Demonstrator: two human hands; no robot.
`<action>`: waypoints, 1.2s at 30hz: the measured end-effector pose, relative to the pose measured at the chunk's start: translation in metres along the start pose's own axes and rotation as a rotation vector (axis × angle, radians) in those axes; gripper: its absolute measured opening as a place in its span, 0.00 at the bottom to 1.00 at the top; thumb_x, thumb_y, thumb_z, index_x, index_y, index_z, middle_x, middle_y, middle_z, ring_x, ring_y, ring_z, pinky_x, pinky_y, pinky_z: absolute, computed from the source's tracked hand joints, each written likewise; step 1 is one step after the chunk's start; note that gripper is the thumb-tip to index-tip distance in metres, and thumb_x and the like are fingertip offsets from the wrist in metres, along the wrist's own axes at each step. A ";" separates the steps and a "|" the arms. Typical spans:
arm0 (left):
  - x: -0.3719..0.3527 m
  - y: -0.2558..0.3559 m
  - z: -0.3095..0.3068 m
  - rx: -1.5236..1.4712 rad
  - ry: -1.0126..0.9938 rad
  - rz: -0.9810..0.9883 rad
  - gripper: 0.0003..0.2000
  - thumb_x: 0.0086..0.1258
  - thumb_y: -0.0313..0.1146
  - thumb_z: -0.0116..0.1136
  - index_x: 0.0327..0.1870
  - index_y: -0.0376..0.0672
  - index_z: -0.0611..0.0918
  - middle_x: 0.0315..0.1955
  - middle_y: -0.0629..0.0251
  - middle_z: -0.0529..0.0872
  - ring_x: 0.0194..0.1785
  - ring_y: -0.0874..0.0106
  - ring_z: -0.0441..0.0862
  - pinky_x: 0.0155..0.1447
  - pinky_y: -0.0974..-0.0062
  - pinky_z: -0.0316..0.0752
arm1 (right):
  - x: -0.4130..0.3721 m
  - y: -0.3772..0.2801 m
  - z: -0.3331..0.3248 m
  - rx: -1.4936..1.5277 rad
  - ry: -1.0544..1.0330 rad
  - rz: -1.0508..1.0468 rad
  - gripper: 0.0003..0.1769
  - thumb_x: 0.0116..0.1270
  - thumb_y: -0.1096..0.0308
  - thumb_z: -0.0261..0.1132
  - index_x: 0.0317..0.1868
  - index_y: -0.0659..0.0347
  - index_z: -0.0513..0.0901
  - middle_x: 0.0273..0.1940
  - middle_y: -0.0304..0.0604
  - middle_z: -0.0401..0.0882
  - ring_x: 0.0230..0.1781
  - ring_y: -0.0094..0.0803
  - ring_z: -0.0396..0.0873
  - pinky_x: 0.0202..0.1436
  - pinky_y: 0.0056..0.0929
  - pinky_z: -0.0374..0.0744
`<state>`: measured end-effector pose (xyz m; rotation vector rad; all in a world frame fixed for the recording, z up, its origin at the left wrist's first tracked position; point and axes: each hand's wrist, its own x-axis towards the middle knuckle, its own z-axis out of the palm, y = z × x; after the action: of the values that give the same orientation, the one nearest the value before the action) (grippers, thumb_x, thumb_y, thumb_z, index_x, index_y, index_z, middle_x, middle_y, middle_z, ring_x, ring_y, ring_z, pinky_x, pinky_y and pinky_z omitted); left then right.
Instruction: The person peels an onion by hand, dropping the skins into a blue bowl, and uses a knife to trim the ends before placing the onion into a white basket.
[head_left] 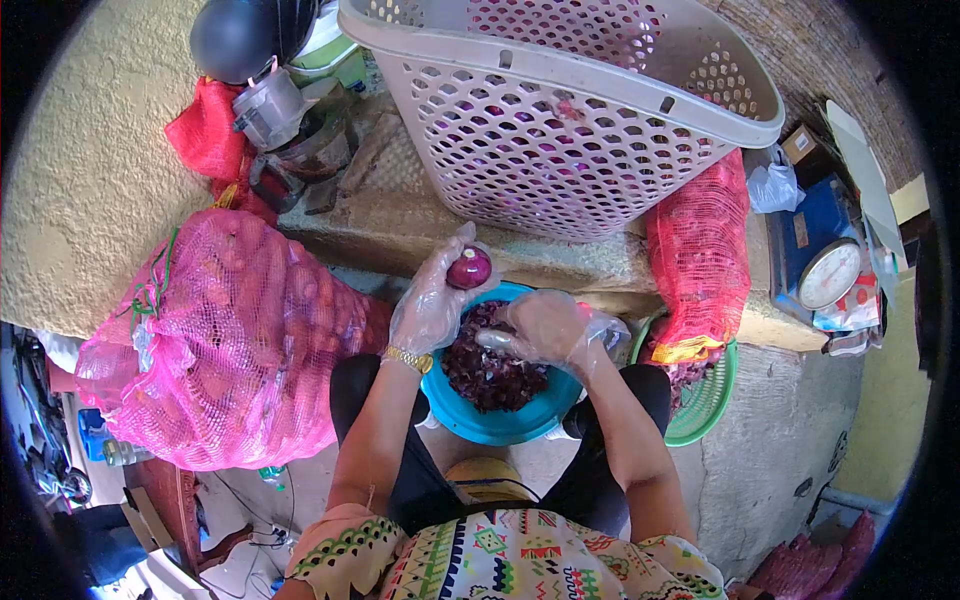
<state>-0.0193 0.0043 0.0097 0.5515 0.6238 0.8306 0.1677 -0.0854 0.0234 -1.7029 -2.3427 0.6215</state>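
Observation:
My left hand, in a clear plastic glove with a gold watch at the wrist, holds a shiny peeled red onion with a pale cut end facing up. Fingers curled, my gloved right hand is over the basin. A pale glint shows at its fingertips, but what they grip cannot be made out. Below both hands a blue basin sits between my knees, with dark purple onion skins heaped in it.
A large grey perforated basket with onions stands on the ledge ahead. A pink mesh sack fills the left side. On the right are a red mesh sack, a green basket and a dial scale.

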 end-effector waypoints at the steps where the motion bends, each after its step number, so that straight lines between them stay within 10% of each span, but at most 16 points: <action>1: 0.001 -0.003 -0.001 0.062 0.037 0.027 0.26 0.87 0.56 0.55 0.66 0.39 0.80 0.69 0.52 0.77 0.67 0.59 0.82 0.70 0.54 0.86 | 0.000 -0.001 -0.002 0.032 0.032 0.001 0.47 0.61 0.15 0.62 0.32 0.59 0.91 0.28 0.56 0.85 0.31 0.60 0.86 0.36 0.55 0.82; 17: 0.000 -0.006 0.007 0.478 0.003 0.024 0.37 0.88 0.65 0.41 0.65 0.34 0.83 0.53 0.57 0.89 0.56 0.68 0.88 0.61 0.68 0.86 | 0.003 -0.015 -0.022 0.221 0.326 0.268 0.39 0.58 0.33 0.81 0.44 0.65 0.89 0.34 0.56 0.88 0.37 0.53 0.88 0.44 0.46 0.83; 29: -0.010 0.009 0.007 0.400 0.078 -0.164 0.36 0.86 0.66 0.49 0.68 0.36 0.82 0.55 0.56 0.89 0.56 0.68 0.89 0.62 0.68 0.86 | 0.005 -0.012 -0.007 0.133 0.229 0.039 0.36 0.74 0.30 0.64 0.36 0.60 0.91 0.31 0.54 0.87 0.34 0.56 0.87 0.41 0.55 0.83; 36: -0.002 0.004 -0.005 0.169 0.118 -0.086 0.40 0.84 0.68 0.48 0.74 0.34 0.75 0.58 0.47 0.87 0.58 0.62 0.89 0.66 0.61 0.87 | 0.009 -0.017 0.013 -0.029 -0.262 0.018 0.48 0.70 0.18 0.56 0.34 0.62 0.92 0.39 0.59 0.91 0.43 0.58 0.91 0.53 0.56 0.87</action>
<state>-0.0258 0.0063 0.0091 0.6272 0.8259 0.7374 0.1449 -0.0841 0.0178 -1.7514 -2.5223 0.8653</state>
